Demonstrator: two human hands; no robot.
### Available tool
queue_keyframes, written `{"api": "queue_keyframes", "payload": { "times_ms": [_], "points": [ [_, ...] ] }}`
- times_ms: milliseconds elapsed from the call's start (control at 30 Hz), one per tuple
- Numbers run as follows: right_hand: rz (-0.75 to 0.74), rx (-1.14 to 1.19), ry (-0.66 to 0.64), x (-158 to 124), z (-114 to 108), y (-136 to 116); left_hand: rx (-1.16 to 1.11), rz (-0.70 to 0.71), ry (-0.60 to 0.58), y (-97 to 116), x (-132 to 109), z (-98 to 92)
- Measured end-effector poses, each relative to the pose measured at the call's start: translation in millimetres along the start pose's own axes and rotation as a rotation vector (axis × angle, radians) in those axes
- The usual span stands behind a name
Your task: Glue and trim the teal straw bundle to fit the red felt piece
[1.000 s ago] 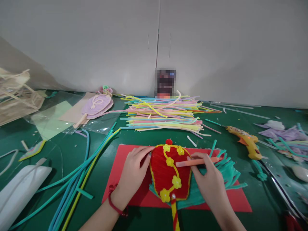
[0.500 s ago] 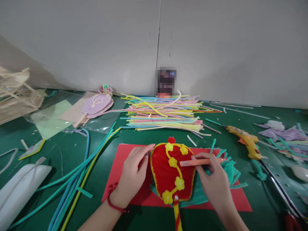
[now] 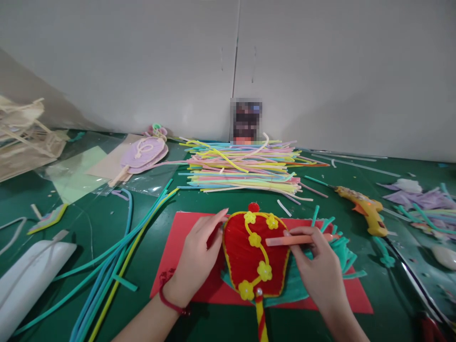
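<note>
A red fuzzy fan-shaped piece with a yellow edge lies in front of me. A yellow stem with several yellow flowers winds down it, and its handle is striped red and yellow. My left hand rests at its left edge, fingers stretched out and thumb apart, holding nothing. Over the right side of the fan, my right hand pinches a slim orange stick-like tool with a paler end pointing left. Teal fuzzy strips with a fringed end lie under the fan and right hand.
A red sheet lies beneath the work. Behind it is a pile of coloured pipe cleaners; teal, blue and yellow ones lie left. A yellow glue gun is at right. A lilac fan lies back left.
The lower part of the red fan and its handle have shifted slightly left. My left fingertips have lifted a little; the right hand has hardly moved.
</note>
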State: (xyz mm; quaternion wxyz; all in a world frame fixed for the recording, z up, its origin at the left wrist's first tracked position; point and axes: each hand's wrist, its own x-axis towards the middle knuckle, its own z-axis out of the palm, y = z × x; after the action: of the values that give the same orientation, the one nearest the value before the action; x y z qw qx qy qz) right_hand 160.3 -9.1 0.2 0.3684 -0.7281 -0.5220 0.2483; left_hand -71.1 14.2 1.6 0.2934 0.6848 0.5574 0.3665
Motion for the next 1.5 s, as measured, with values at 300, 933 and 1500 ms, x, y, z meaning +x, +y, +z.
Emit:
{"api": "queue_keyframes", "payload": {
  "times_ms": [300,933,1500],
  "points": [
    [0.054,-0.035,-0.063,2,5,0,0.061,-0.031,-0.039,-9,2,4.9],
    [-0.097,-0.175,0.029,-2,12,0,0.185,0.028,-0.094,-4,4,4.7],
    [-0.114,-0.077,-0.127,3,11,4,0.221,0.068,-0.153,-3,6,4.6]
  ]
}}
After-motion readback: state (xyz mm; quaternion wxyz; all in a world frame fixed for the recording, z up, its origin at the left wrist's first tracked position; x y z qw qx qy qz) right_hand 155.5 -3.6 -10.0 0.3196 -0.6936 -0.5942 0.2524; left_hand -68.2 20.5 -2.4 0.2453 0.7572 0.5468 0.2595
